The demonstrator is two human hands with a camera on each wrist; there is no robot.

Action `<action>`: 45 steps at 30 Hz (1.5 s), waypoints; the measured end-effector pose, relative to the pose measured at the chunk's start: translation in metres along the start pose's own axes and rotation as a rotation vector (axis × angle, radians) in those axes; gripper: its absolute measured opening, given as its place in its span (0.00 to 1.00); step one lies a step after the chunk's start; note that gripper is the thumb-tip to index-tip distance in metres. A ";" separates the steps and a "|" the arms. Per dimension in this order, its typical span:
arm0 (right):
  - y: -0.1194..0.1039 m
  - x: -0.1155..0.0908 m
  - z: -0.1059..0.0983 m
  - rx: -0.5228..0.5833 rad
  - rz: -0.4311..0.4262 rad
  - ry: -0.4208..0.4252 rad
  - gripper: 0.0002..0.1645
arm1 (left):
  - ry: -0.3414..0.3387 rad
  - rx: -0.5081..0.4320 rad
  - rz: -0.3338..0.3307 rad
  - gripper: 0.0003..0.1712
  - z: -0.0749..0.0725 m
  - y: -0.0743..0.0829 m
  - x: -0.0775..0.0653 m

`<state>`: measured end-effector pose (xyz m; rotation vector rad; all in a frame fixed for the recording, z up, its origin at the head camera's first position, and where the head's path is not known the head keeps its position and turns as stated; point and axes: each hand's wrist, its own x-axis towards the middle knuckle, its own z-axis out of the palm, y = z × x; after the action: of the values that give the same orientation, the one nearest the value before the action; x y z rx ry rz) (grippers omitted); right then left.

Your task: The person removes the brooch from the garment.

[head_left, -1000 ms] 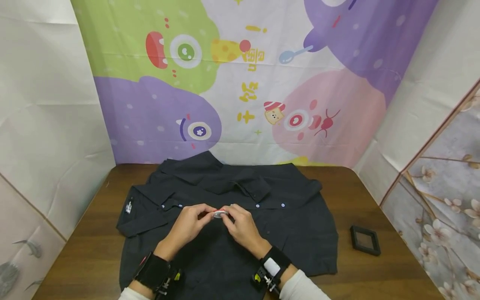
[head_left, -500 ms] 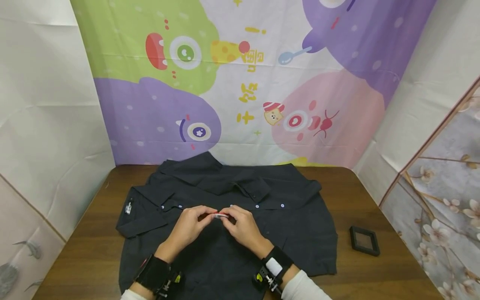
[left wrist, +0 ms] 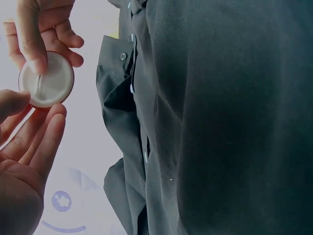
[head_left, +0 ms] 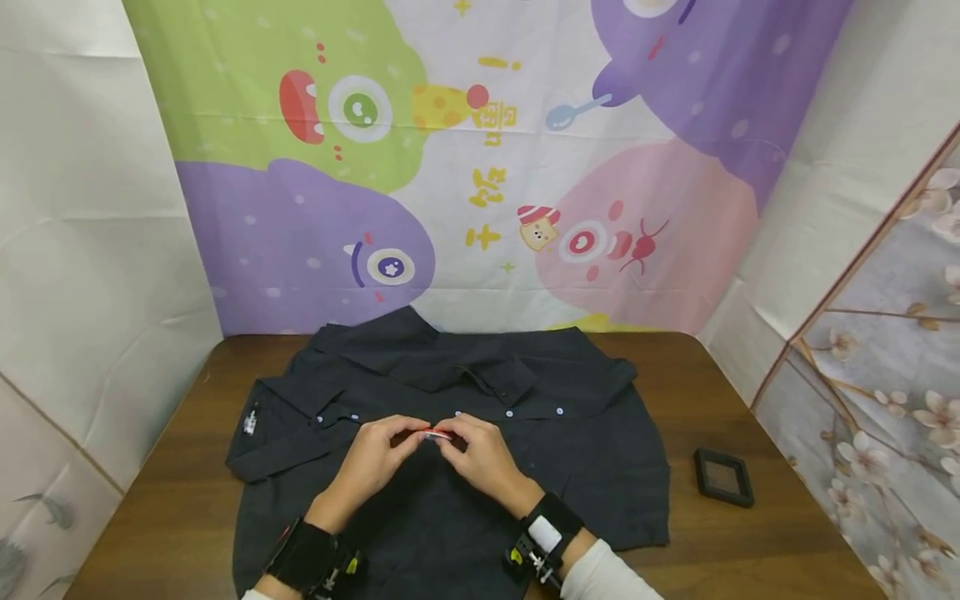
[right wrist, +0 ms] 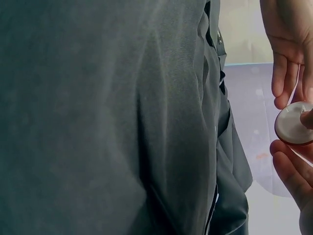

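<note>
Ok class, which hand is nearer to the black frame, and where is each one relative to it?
Right. The right hand, holding the badge above the shirt, is left of the black frame; the left hand, also holding the badge, is farther left.

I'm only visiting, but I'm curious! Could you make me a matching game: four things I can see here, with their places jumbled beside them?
1 round badge
2 dark shirt
3 small black frame
4 cartoon cloth

A hanging at the far side of the wooden table
B lying right of the dark shirt
C pinched by left hand and right hand
D spread out beneath the hands

Pairs: 1-C; 2-D; 3-B; 4-A.
</note>
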<state>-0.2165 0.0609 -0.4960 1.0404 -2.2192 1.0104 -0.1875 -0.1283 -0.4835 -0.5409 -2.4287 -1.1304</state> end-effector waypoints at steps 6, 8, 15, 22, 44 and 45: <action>0.000 -0.001 -0.001 0.007 0.008 0.000 0.04 | -0.004 0.003 -0.015 0.07 0.000 0.002 0.000; 0.000 -0.001 -0.001 0.015 0.013 -0.005 0.06 | 0.001 0.007 -0.016 0.07 0.001 0.002 0.000; 0.001 -0.002 -0.003 0.043 0.021 -0.019 0.09 | 0.020 -0.001 -0.004 0.06 0.003 0.003 0.001; 0.002 -0.002 -0.005 0.047 0.040 -0.036 0.09 | 0.015 -0.007 -0.042 0.07 0.004 0.005 0.001; -0.003 -0.004 -0.009 0.087 0.062 -0.126 0.10 | 0.018 -0.023 -0.085 0.04 0.002 0.005 0.001; -0.003 -0.003 -0.009 0.090 0.067 -0.131 0.10 | 0.019 -0.023 -0.081 0.04 0.002 0.005 0.001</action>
<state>-0.2114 0.0686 -0.4914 1.1062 -2.3468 1.1092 -0.1863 -0.1241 -0.4812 -0.4408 -2.4441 -1.1916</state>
